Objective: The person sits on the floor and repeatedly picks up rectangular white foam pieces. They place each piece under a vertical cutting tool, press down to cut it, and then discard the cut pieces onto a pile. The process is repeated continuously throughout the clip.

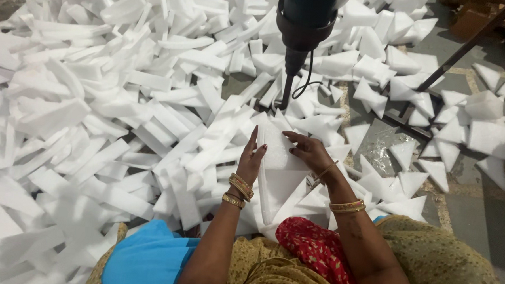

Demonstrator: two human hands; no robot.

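Hands flank a white foam sheet (277, 160) on the floor: open left hand (251, 162) pressing its left edge, right hand (309, 152) fingers on its top, long axis pointing to the overhead drill (303, 25).

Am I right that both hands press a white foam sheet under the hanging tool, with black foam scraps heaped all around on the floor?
Not quite: the foam scraps are white, not black. The rest holds. In the head view, the left hand and right hand rest on a white foam sheet below the dark hanging tool, and scraps cover the floor.
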